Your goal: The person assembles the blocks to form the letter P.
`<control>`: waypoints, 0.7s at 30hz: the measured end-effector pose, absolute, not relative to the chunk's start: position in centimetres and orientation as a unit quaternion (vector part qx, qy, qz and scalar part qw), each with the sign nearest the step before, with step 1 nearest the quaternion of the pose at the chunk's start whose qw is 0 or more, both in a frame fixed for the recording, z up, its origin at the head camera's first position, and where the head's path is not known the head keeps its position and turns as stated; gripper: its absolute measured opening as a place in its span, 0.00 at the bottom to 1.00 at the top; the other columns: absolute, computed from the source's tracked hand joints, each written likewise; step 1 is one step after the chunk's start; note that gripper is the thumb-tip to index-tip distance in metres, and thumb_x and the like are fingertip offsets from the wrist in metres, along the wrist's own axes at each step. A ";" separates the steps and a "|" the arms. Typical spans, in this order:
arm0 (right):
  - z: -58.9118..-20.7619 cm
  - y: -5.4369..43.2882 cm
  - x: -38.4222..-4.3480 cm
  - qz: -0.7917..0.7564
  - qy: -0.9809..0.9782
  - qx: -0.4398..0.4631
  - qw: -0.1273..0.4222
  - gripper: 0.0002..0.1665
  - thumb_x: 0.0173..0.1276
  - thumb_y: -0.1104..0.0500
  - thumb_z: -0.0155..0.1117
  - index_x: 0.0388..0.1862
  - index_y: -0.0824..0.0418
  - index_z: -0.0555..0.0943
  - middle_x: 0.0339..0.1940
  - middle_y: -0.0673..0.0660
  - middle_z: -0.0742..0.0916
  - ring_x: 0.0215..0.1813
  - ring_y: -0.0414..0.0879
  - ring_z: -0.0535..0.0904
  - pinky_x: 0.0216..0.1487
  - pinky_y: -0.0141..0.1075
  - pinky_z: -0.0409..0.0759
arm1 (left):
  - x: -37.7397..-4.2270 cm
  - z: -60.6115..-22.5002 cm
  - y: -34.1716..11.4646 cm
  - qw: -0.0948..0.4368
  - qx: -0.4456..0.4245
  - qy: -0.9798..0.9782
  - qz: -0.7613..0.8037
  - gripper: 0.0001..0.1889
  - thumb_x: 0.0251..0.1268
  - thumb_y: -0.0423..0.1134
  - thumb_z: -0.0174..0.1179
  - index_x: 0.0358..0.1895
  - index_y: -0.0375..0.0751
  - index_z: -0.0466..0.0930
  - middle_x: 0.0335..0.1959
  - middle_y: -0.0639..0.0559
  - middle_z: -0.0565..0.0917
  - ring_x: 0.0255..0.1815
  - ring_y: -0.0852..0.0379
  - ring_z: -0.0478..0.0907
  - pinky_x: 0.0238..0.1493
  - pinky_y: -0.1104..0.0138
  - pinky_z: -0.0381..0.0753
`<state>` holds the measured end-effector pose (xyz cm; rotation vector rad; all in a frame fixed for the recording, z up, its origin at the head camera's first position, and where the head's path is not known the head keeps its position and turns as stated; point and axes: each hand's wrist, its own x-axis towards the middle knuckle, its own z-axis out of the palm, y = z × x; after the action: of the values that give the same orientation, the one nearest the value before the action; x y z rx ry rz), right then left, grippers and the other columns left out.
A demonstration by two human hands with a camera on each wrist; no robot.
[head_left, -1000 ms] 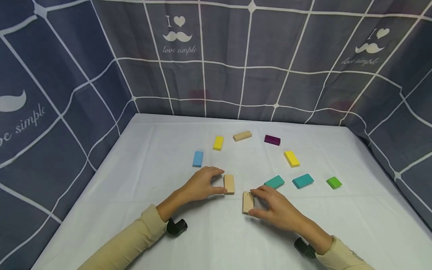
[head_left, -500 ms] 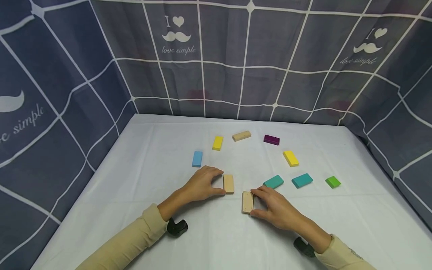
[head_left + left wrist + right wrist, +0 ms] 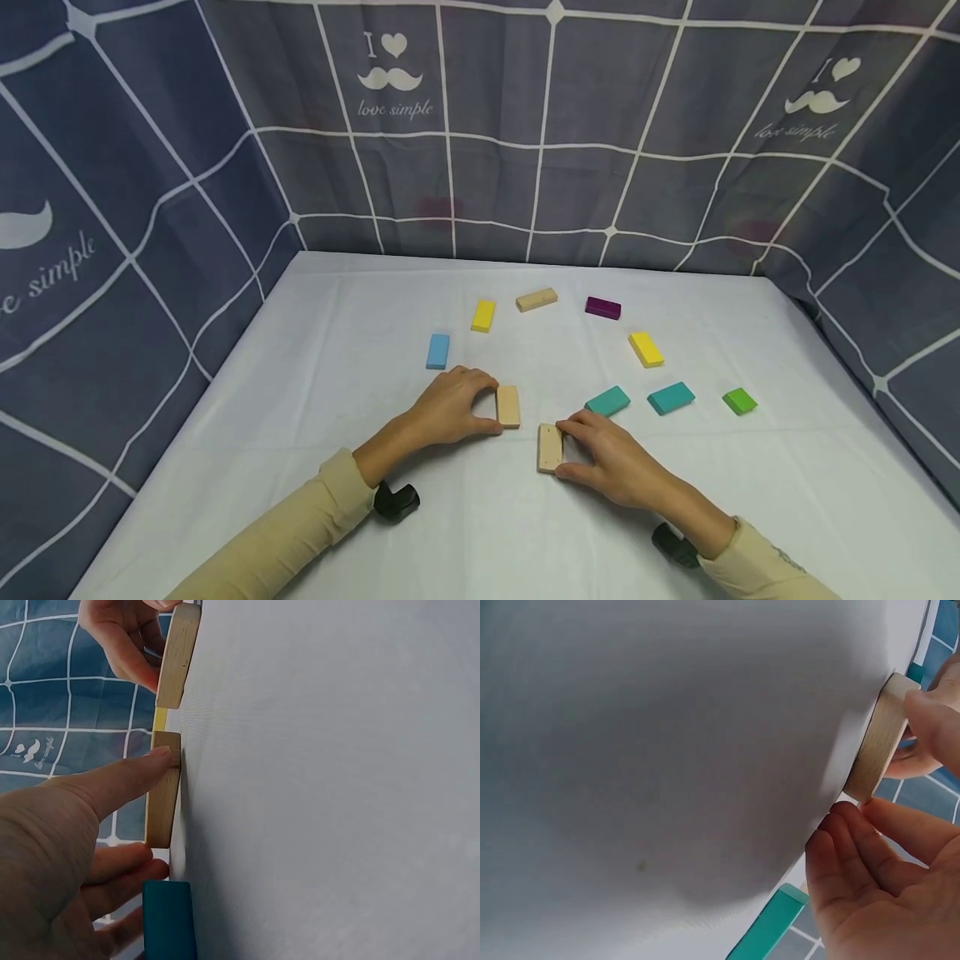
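Two plain wooden blocks lie flat near the middle of the white table, slightly apart, the left one a little farther away. My left hand (image 3: 450, 408) holds the left wooden block (image 3: 508, 407) lengthwise, thumb at its near end and index finger at its far end. The right wooden block (image 3: 550, 448) is held the same way between the thumb and index finger of my right hand (image 3: 618, 462). In the left wrist view, the thumb (image 3: 142, 776) touches the block's side. The right wrist view has the right block (image 3: 881, 739) between thumb and fingers.
An arc of blocks lies beyond the hands: blue (image 3: 438, 352), yellow (image 3: 483, 316), plain wood (image 3: 536, 300), purple (image 3: 603, 308) and another yellow (image 3: 646, 349). A green-teal block (image 3: 608, 401) is close to the right hand, with teal (image 3: 671, 398) and green (image 3: 740, 402) blocks farther right.
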<state>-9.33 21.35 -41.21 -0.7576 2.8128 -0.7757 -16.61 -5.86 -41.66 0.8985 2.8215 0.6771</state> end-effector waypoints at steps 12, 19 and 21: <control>-41.2 21.0 -8.9 -0.259 0.923 -0.276 0.072 0.35 0.63 0.41 0.71 0.61 0.62 0.80 0.54 0.48 0.79 0.55 0.44 0.75 0.56 0.47 0.76 | -16.7 -41.6 -5.8 0.050 0.297 0.928 0.218 0.34 0.54 0.56 0.73 0.59 0.38 0.79 0.58 0.48 0.81 0.61 0.48 0.73 0.60 0.54 0.71; -40.9 20.9 -8.4 -0.253 0.918 -0.294 0.090 0.35 0.64 0.39 0.70 0.61 0.61 0.80 0.56 0.49 0.79 0.58 0.46 0.73 0.59 0.49 0.74 | -16.6 -41.5 -5.8 0.051 0.296 0.928 0.221 0.33 0.54 0.56 0.73 0.59 0.39 0.79 0.58 0.48 0.81 0.61 0.48 0.73 0.61 0.53 0.70; -40.9 20.9 -8.2 -0.251 0.916 -0.298 0.096 0.36 0.63 0.38 0.69 0.61 0.60 0.80 0.56 0.49 0.79 0.59 0.47 0.73 0.59 0.50 0.73 | -16.6 -41.5 -5.8 0.049 0.298 0.927 0.222 0.33 0.54 0.56 0.73 0.59 0.39 0.79 0.58 0.48 0.81 0.61 0.48 0.73 0.60 0.53 0.70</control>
<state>-8.23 20.87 -40.89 -0.8820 2.7138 -0.7448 -16.65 -5.80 -41.50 0.9065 2.8244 0.6771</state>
